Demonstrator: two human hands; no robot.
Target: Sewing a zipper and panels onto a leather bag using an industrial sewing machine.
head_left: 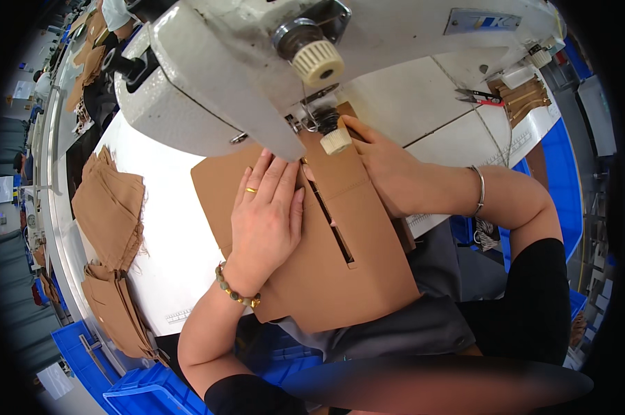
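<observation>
A brown fabric panel (354, 290) with a long narrow slit lies under the head of a white sewing machine (209, 83) and hangs over the table edge onto my lap. My left hand (265, 214), wearing a ring, rests flat on the panel left of the slit, fingertips close to the machine's needle area. My right hand (388, 166) grips the panel's right side, one finger reaching toward the presser area. Its other fingers are partly hidden by the fabric; bits of skin show through the slit. The needle itself is hard to make out behind the pale knobs.
Stacked brown fabric pieces (108, 207) lie at the left, with another folded pile (115, 311) nearer. Red-and-black thread snips (482, 98) and brown strips (523, 100) sit at the far right of the white table (164, 277). Blue bins (150, 391) stand below.
</observation>
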